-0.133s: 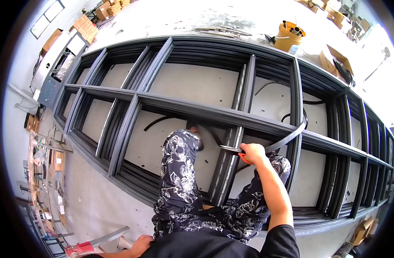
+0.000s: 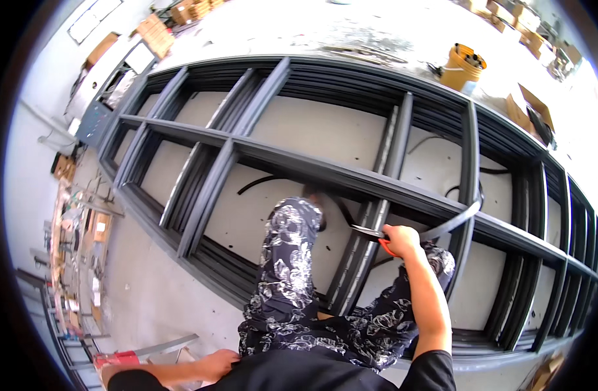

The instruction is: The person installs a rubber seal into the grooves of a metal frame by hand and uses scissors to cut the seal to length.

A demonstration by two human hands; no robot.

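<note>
My right hand is closed round the orange handles of a pair of scissors. Their blades point left, over a cross bar of the stacked dark grey metal frames. A dark flexible strip bends over the long middle rail just right of that hand; whether the hand touches it I cannot tell. Low on the left, my left hand rests against my hip, its fingers mostly hidden. My legs, in dark flower-patterned trousers, are among the frame bars, one foot inside an opening.
More black strip lies on the floor within the frame openings. Beyond the frames stand a yellow bucket of dark pieces and an open cardboard box. A cluttered rack is at the left, with a red-ended metal piece near my left arm.
The whole scene has shifted right and tilted slightly as my head moved. More of my left forearm shows. My right hand keeps its hold on the scissors at the same cross bar.
</note>
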